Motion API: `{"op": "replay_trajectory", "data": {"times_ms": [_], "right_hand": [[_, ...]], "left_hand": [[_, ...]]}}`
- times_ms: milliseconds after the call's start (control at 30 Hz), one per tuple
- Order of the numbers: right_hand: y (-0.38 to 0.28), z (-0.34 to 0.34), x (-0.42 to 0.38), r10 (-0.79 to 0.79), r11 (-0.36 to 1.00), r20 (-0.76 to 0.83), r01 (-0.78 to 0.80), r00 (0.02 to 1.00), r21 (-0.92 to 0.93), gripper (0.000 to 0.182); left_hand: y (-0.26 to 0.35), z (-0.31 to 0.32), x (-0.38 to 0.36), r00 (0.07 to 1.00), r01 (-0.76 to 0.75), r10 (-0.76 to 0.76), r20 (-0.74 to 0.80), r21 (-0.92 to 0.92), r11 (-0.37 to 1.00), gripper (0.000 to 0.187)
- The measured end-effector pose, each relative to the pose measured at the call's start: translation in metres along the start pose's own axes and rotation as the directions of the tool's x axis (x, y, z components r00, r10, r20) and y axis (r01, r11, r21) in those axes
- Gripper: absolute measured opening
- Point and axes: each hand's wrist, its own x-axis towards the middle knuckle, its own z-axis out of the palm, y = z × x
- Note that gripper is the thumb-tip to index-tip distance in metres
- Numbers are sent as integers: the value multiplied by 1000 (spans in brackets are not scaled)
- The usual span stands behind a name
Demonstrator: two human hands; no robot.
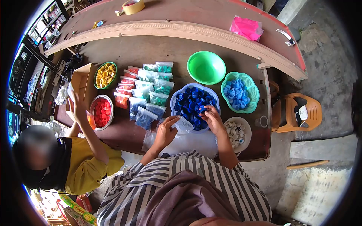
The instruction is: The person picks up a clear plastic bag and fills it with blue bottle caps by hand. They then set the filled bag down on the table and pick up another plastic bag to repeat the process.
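My left hand [166, 132] is curled at the near left rim of a lilac basin [174, 98], its fingertips at the edge of a clear plastic bag [184, 125]. The bag leans over the basin's front; the exact grip on it is hard to make out. Dark blue plastic caps [194, 101] fill the basin. Over its right side, my right hand [213, 120] pinches one dark blue cap [202, 109] between thumb and fingers. Beneath my wrists, flat clear plastic bags [188, 145] lie along the table's front edge.
Filled bags of caps [151, 88] lie in rows to the left. Around stand a light blue cap basket [237, 94], a white cap bowl [246, 132], a green basin [206, 67], a red cap bowl [110, 109] and a yellow cap basket [105, 75]. A co-worker [90, 158] sits left.
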Motion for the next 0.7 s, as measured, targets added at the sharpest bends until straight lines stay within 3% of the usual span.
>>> {"op": "replay_trajectory", "data": {"times_ms": [167, 233, 400, 500, 567, 633, 700], "right_hand": [[-9, 22, -17, -54, 995, 7, 54, 999, -79, 22], [-16, 30, -23, -183, 947, 112, 205, 977, -245, 29], [-32, 53, -39, -211, 921, 198, 263, 957, -287, 34], [-42, 76, -52, -308, 853, 273, 391, 912, -346, 32], [-57, 105, -69, -583, 621, 232, 611, 779, -491, 29], [-61, 123, -82, -656, 561, 198, 646, 729, -518, 28], [-54, 131, -86, -763, 360, 251, 714, 596, -601, 30]], "left_hand": [[3, -3, -7, 1000, -17, 17, -3, -2, 1000, 45], [5, -5, -10, 1000, -21, 21, -7, -6, 1000, 45], [12, -8, -16, 999, -27, 27, -17, 14, 1000, 45], [13, -10, -18, 999, -44, 44, -5, 11, 999, 46], [15, -12, -20, 1000, -26, 26, 3, -25, 999, 47], [17, -13, -21, 1000, -27, 27, 0, -26, 999, 48], [18, -13, -21, 999, -34, 34, 0, -28, 999, 48]]}}
